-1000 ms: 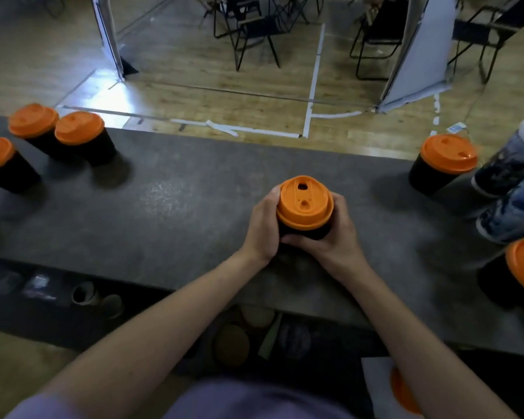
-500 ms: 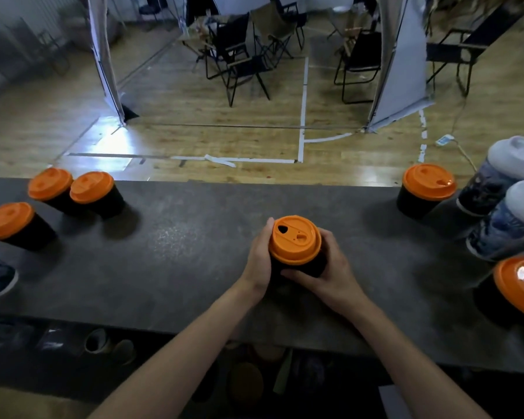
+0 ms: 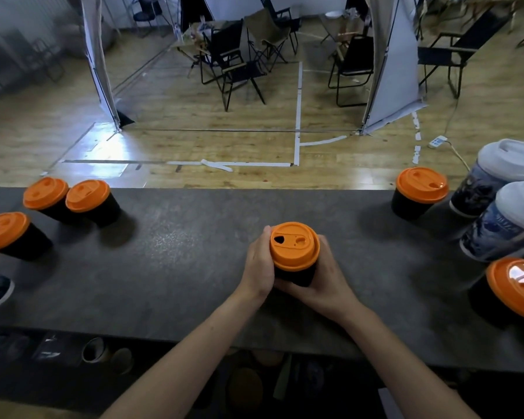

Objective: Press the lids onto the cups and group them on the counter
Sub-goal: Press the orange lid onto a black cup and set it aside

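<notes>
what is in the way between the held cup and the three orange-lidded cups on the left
Nothing visible. The left hand and right hand grip the cup, and only bare counter lies between it and the three lidded cups at the left.

L hand (image 3: 256,267) & R hand (image 3: 328,287) round cup (image 3: 297,276), forearms angled inward.

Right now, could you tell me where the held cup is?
Head view: the held cup is mid-counter, gripped by the left hand and right hand, well clear of the nearest left cup and nearest right cup.
</notes>
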`<state>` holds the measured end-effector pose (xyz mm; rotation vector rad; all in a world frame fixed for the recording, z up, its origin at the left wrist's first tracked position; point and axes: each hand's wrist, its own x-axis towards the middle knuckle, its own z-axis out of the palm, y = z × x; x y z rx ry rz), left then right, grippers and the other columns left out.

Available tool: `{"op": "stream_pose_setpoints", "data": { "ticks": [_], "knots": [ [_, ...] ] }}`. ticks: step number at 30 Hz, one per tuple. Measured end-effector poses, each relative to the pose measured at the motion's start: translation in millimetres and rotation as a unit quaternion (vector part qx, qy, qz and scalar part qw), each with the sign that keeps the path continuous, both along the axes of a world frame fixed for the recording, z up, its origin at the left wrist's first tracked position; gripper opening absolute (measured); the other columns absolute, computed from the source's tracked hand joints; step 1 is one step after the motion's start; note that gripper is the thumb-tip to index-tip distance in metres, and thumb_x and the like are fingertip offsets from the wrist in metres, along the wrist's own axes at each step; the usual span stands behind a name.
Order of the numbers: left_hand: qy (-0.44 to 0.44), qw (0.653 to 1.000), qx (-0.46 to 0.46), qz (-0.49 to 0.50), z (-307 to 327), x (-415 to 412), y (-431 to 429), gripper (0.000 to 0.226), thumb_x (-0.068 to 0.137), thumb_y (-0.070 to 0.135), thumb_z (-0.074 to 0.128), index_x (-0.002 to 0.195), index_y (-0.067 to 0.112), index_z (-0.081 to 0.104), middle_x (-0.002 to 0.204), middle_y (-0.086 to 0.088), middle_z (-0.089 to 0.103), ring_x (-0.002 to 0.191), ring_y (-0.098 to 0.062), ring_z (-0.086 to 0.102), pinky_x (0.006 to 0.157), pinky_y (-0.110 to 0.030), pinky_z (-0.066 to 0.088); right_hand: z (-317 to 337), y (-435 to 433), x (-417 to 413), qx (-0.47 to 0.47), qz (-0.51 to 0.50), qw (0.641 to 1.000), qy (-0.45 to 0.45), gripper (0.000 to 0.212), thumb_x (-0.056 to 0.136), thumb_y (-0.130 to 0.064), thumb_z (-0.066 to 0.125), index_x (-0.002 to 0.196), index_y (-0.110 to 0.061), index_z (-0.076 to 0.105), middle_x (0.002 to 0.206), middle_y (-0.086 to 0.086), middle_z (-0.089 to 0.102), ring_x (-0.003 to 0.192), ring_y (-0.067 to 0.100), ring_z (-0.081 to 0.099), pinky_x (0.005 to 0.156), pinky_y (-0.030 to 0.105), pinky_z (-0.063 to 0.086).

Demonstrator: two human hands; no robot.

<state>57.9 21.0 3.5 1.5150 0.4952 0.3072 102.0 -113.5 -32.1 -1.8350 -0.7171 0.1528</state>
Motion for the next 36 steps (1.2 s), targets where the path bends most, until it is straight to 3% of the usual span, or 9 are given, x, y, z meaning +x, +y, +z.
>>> {"op": "stream_pose_setpoints", "data": {
  "ticks": [3,8,14,17,19,26,29,31,36],
  "knots": [
    [-0.013,1.000,0.012,0.025,-4,-3,1,0.051,0.112,0.025,0.027,0.087,0.019,0.071,0.080,0.015,0.075,0.082,0.005,0.068,0.077,-0.009,0.048,-1,2,-1,0.004,-0.024,1.000,0.008,0.087,0.063,-0.049,0.094,0.133,-0.024,0.049,0.126,-0.014,0.057,0.119,0.000,0.058,0.097,0.021,0.048],
    [0.012,0.997,-0.013,-0.069,5,5,10,0.059,0.112,0.037,0.022,0.117,0.007,0.073,0.112,-0.006,0.077,0.110,-0.017,0.071,0.097,-0.024,0.052,-2,-2,2,0.007,-0.004,1.000,0.008,0.083,0.068,-0.042,0.092,0.136,-0.040,0.045,0.131,-0.016,0.060,0.125,-0.001,0.056,0.105,0.024,0.047],
    [-0.003,1.000,-0.003,-0.013,-1,-3,-2,0.052,0.112,0.027,0.027,0.089,0.014,0.072,0.080,0.015,0.076,0.081,0.007,0.068,0.075,-0.008,0.048,-3,0,2,0.002,-0.014,1.000,-0.004,0.092,0.062,-0.057,0.091,0.137,-0.027,0.047,0.131,-0.012,0.053,0.124,0.002,0.054,0.102,0.023,0.047],
    [0.013,0.998,-0.040,-0.053,0,3,6,0.052,0.111,0.039,0.027,0.123,0.012,0.070,0.113,-0.002,0.077,0.112,-0.012,0.069,0.097,-0.023,0.049,-4,-2,4,0.012,-0.032,0.999,0.005,0.083,0.063,-0.049,0.093,0.131,-0.037,0.047,0.127,-0.014,0.060,0.120,-0.002,0.057,0.100,0.022,0.048],
    [0.011,0.996,-0.046,-0.076,-1,4,8,0.056,0.107,0.049,0.028,0.131,0.017,0.067,0.121,-0.005,0.074,0.120,-0.018,0.066,0.106,-0.032,0.046,-5,-2,4,0.007,-0.026,1.000,0.001,0.077,0.066,-0.047,0.090,0.131,-0.035,0.050,0.126,-0.011,0.061,0.119,0.001,0.058,0.100,0.029,0.050],
    [-0.042,0.999,0.005,-0.016,-12,-3,-5,0.058,0.098,0.055,0.033,0.130,0.018,0.064,0.123,0.000,0.071,0.119,-0.013,0.064,0.106,-0.034,0.048,-3,-2,2,0.006,-0.026,1.000,0.001,0.086,0.059,-0.060,0.087,0.132,-0.040,0.045,0.126,-0.015,0.057,0.119,0.000,0.057,0.097,0.020,0.048],
    [-0.015,0.997,-0.004,-0.078,-7,5,7,0.057,0.101,0.051,0.030,0.133,0.017,0.064,0.121,-0.006,0.073,0.118,-0.019,0.066,0.105,-0.033,0.048,-5,-3,4,-0.006,-0.011,1.000,0.005,0.082,0.062,-0.053,0.088,0.132,-0.040,0.048,0.125,-0.012,0.059,0.119,0.004,0.058,0.100,0.033,0.051],
    [-0.015,0.996,0.003,-0.088,-3,6,10,0.057,0.103,0.045,0.028,0.128,0.013,0.068,0.117,-0.007,0.075,0.115,-0.021,0.068,0.101,-0.029,0.048,-4,-3,4,-0.003,0.000,1.000,-0.001,0.081,0.064,-0.048,0.088,0.134,-0.036,0.050,0.126,-0.010,0.058,0.120,0.006,0.057,0.100,0.038,0.052],
    [-0.033,0.999,-0.001,-0.017,-9,-3,-2,0.051,0.111,0.035,0.027,0.104,0.014,0.073,0.097,0.007,0.078,0.096,-0.005,0.071,0.084,-0.014,0.050,-1,0,1,-0.002,-0.007,1.000,-0.006,0.085,0.063,-0.063,0.086,0.134,-0.036,0.049,0.126,-0.015,0.057,0.120,0.001,0.057,0.099,0.026,0.050]
  ]
}}
